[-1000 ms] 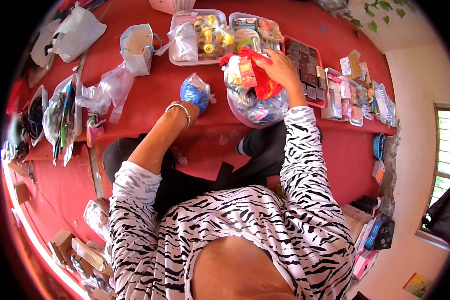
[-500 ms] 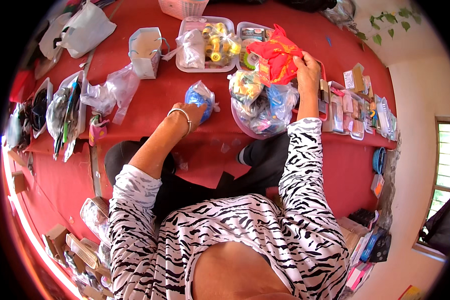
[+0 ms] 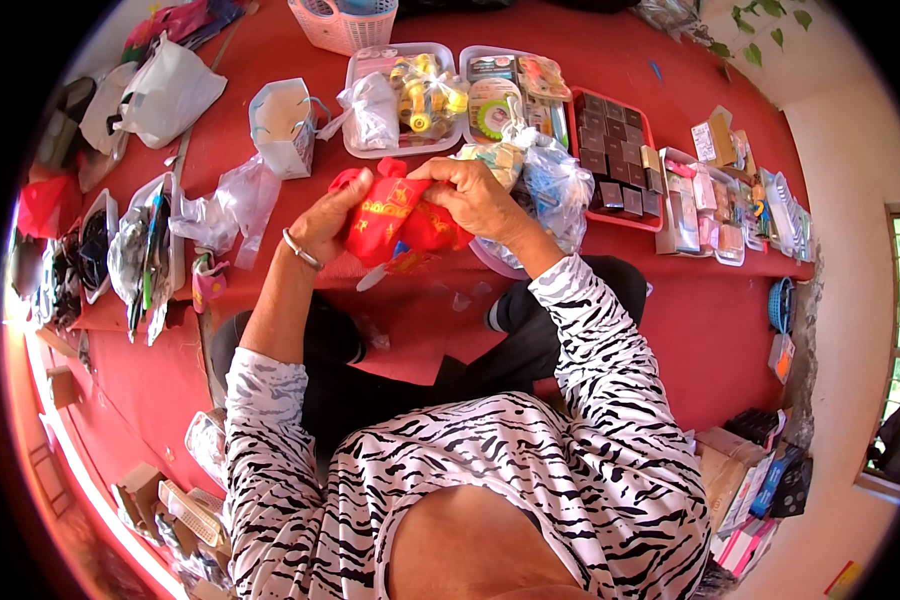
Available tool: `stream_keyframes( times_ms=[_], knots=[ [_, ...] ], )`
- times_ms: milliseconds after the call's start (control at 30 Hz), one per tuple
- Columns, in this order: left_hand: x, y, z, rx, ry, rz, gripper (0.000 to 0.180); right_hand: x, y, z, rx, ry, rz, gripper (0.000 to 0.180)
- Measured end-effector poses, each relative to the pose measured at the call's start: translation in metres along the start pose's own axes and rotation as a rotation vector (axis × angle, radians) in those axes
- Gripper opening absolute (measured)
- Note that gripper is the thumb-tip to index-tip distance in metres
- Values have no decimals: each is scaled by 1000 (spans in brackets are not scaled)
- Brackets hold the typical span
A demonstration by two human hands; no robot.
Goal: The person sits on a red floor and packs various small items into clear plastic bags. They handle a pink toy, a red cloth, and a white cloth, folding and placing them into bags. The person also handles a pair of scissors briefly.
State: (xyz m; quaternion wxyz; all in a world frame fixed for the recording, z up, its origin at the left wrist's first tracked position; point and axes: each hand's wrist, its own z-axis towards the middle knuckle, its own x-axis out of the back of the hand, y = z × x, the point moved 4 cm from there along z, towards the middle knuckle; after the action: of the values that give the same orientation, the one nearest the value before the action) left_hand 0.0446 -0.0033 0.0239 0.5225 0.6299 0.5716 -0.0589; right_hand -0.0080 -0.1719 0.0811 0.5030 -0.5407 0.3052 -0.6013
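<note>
Both my hands grip a red cloth pouch with gold print (image 3: 395,218), held over my lap in front of the red table's edge. My left hand (image 3: 322,222), with a bangle at the wrist, clasps its left side. My right hand (image 3: 475,195) pinches its upper right part. Just behind my right hand stands a clear plastic bag (image 3: 550,185) stuffed with small packets.
The red table (image 3: 270,60) carries white trays of small goods (image 3: 400,95), a tray of dark squares (image 3: 615,150), a small white paper bag (image 3: 280,125), loose plastic bags (image 3: 235,200), a pink basket (image 3: 345,22) and packets at the right (image 3: 710,200). Boxes lie on the floor at both sides.
My right hand brought the red pouch down from above the clear bag toward my lap. My left hand let go of a small blue bag and took hold of the pouch.
</note>
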Motion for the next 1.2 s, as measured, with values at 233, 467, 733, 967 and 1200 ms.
stream_keyframes(
  times_ms=[233,467,733,967,1200],
  knots=[
    [14,33,-6,-355,145,177,21,12,12,-3,-89,-61,-295,25],
    [0,33,-20,-325,-45,257,19,5,8,-7,-532,-91,563,47],
    [-17,31,-31,-278,-111,293,32,-19,5,2,-254,-258,457,43],
    [-9,38,-28,-295,32,288,24,10,18,8,-352,130,591,22],
    [-3,36,-22,-278,-25,390,39,33,20,10,-328,229,768,19]
  ],
)
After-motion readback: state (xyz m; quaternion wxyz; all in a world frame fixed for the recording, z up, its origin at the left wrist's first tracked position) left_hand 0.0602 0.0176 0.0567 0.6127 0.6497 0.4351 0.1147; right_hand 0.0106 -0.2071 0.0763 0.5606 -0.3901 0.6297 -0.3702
